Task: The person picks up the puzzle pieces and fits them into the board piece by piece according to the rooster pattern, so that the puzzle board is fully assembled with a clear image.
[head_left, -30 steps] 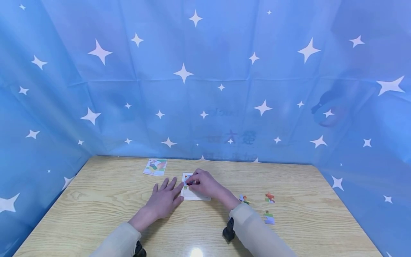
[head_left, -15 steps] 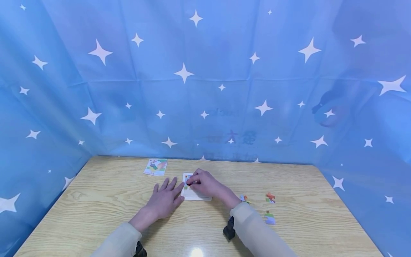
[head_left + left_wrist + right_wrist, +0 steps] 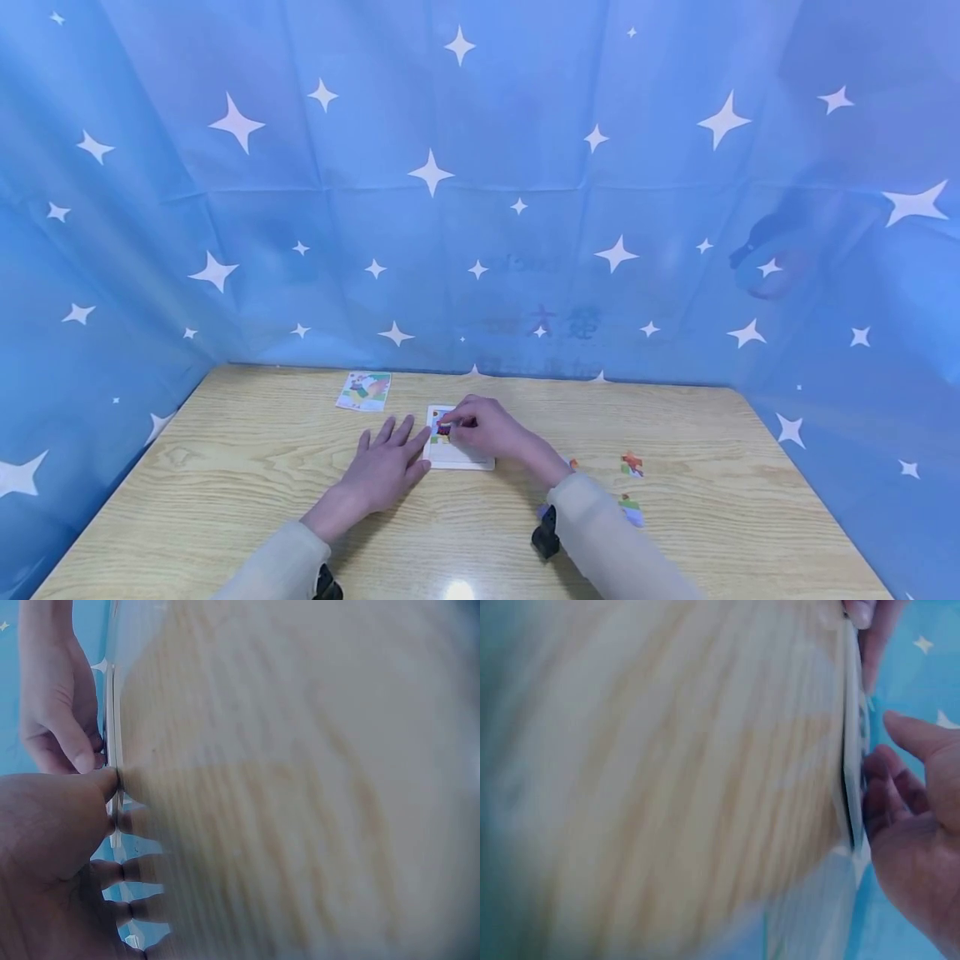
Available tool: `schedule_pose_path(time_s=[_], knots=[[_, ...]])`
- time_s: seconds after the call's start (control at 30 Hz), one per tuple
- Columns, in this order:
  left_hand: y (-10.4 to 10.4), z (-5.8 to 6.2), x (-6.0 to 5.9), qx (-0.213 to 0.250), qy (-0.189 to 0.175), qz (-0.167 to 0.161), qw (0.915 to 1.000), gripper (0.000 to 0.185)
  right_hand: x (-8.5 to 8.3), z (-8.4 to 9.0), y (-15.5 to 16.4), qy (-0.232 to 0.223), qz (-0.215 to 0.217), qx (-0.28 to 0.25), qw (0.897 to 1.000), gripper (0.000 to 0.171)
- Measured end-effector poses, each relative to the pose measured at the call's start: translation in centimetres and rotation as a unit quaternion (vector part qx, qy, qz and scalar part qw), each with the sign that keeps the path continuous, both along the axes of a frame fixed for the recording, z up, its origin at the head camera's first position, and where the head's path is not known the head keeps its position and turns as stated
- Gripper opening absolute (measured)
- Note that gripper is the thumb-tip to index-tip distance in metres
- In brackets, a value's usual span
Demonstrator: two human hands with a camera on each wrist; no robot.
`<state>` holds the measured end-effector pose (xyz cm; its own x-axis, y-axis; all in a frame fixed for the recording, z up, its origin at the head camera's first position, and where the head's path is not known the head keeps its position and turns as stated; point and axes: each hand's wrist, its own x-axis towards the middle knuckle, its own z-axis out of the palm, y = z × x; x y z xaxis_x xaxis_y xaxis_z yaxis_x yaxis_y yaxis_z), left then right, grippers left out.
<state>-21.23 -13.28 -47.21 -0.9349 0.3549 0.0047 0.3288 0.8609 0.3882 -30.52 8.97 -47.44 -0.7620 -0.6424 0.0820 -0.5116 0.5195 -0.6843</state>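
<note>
Two hands on the puzzle board (image 3: 457, 454) mid-table: your left hand (image 3: 386, 467) lies flat with fingers spread, steadying its left edge, and your right hand (image 3: 483, 427) pinches a puzzle piece (image 3: 444, 428) over the board's far left corner. Loose pieces (image 3: 632, 463) sit off right, picture card (image 3: 364, 390) far left

you work on a table (image 3: 225, 500) with a pale wood-grain top, smooth and slightly glossy, with a bright glare spot near your edge; the white puzzle board (image 3: 459, 454) under your right hand (image 3: 487, 429) looks like matt card, thin and flat; the piece (image 3: 444, 429) you pinch is printed card in bright colours; the loose pieces (image 3: 632, 463) look the same; the picture card (image 3: 364, 390) looks like printed paper; the backdrop (image 3: 480, 183) is thin creased blue sheeting with a faint sheen; your sleeves (image 3: 607, 542) are soft matt beige cloth.
</note>
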Motion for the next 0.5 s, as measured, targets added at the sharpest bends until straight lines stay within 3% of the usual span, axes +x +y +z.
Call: schedule_pose_path(time_s=[0.2,0.5], knots=[[0.0,-0.1,0.0,0.003,-0.006,0.001,1.0,0.053,0.5,1.1,2.9,-0.008,-0.008,-0.026,1.0,0.025],[-0.1,-0.3,0.0,0.016,-0.003,-0.004,0.9999,0.053,1.5,2.1,9.6,-0.01,-0.02,-0.005,1.0,0.025]])
